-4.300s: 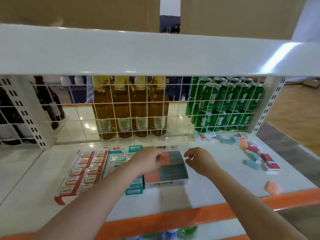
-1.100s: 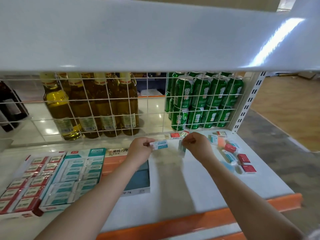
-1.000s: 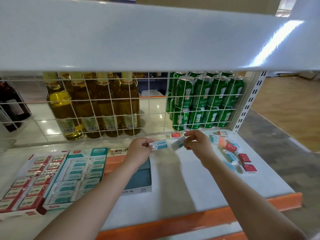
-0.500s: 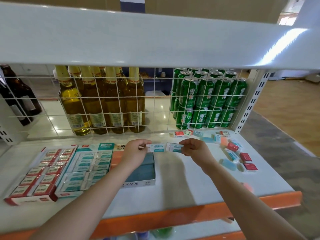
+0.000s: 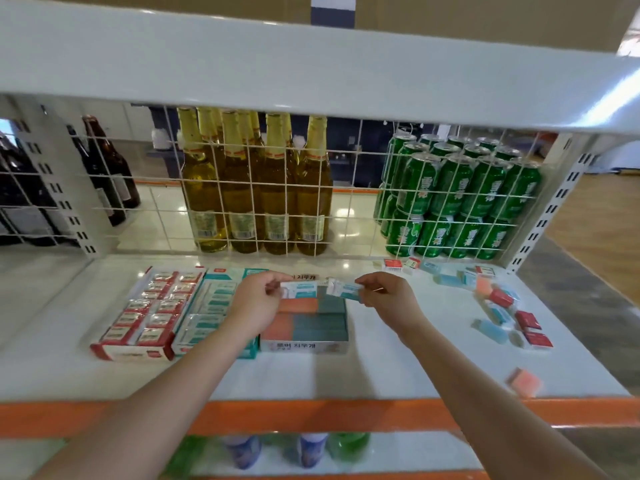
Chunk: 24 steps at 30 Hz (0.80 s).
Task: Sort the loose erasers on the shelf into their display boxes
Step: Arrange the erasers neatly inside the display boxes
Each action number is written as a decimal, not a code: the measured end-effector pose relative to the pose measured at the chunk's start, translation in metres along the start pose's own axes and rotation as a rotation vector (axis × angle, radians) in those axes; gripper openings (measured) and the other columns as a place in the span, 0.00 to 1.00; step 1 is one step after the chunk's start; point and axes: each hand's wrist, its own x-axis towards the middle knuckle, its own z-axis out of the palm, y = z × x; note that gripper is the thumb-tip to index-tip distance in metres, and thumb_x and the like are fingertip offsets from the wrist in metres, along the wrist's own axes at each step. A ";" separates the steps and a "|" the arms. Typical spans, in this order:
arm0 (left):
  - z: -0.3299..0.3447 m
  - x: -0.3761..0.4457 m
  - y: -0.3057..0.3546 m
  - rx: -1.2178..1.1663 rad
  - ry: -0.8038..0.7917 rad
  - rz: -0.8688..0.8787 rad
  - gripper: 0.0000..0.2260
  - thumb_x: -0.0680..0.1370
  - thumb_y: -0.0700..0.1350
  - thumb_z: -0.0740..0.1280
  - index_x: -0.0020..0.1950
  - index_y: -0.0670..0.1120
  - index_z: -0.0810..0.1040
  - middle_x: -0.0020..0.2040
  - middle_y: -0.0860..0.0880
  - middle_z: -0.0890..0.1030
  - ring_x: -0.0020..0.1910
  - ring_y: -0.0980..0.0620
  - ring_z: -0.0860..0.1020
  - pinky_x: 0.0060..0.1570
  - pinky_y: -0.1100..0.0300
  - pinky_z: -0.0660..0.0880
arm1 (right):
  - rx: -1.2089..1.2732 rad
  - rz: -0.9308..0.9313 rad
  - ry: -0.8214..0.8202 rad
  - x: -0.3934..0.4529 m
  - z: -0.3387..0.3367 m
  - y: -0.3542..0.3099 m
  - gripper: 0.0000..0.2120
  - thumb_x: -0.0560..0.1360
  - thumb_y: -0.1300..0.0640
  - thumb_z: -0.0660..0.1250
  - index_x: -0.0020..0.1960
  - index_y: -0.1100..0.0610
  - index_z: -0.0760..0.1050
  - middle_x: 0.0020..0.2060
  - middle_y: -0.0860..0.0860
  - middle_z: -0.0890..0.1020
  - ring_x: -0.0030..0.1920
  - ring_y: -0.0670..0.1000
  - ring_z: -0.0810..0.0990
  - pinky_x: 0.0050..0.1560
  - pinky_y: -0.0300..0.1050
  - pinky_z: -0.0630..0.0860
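**While two teal erasers are hanging over the boxes, the loose pile is waiting on the right**

As you are looking down from the head camera, your left hand [image 5: 258,306] is pinching one teal-wrapped eraser [image 5: 300,289] by its end, and your right hand [image 5: 391,299] is pinching a second teal eraser [image 5: 344,292] the same way. Both grips are closing on their erasers with fingertips only, likely so the labels are staying readable and the long sides are staying free for slotting in.

You are holding the pair just above the orange-and-grey box [image 5: 304,323], close to the teal display box [image 5: 211,306] beside it, which looks like their home. The red display box [image 5: 145,313] is sitting furthest left on the shelf [image 5: 398,368].

Loose erasers [image 5: 498,303] are lying scattered at the right end, well apart from the boxes, and one orange eraser [image 5: 523,382] is lying alone near the front edge. Judging by that pile, you are being left with much sorting.
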 end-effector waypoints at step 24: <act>-0.097 0.006 -0.081 0.231 -0.066 -0.009 0.12 0.79 0.38 0.61 0.60 0.46 0.76 0.62 0.47 0.76 0.58 0.51 0.75 0.44 0.66 0.72 | -0.455 -0.024 -0.083 -0.014 0.140 -0.042 0.12 0.78 0.62 0.60 0.60 0.56 0.75 0.56 0.52 0.78 0.47 0.48 0.76 0.42 0.33 0.75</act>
